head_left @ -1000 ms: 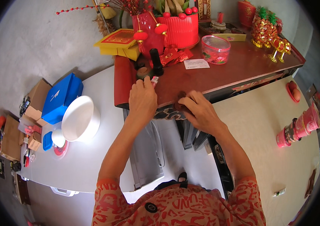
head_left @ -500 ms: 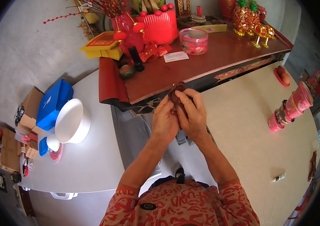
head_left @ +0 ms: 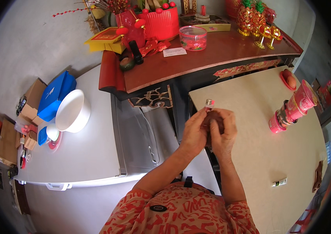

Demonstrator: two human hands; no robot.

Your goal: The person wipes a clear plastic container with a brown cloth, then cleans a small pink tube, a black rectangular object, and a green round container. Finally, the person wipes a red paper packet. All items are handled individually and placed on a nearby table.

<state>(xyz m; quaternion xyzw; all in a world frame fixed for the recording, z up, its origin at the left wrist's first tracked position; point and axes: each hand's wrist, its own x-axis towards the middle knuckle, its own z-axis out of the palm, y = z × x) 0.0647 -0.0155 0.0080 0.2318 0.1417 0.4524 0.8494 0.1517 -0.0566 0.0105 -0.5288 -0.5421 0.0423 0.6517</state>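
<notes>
My two hands are close together over the near left edge of the cream table. Upright in my left hand (head_left: 194,132) is a cigarette lighter (head_left: 209,103), its metal top and a little of its reddish body showing above the fingers. Curled round a dark reddish-brown rounded piece (head_left: 214,117), my right hand (head_left: 225,132) presses its thumb on the front of it. My left fingers touch this piece's side too. Its full shape is hidden by the fingers, so its kind cannot be made out.
Ahead, a red-brown altar table (head_left: 165,72) bears a clear pink-rimmed tub (head_left: 192,39) and a red ribbed pot (head_left: 159,25). A white basin (head_left: 73,113) stands on the left table. On the cream table (head_left: 251,156) are stacked pink cups (head_left: 294,105) and a small tube (head_left: 279,182).
Both hands have moved right and nearer my body, from beside the altar's edge to the cream table's edge. The lighter's top now shows clearly above my left fingers.
</notes>
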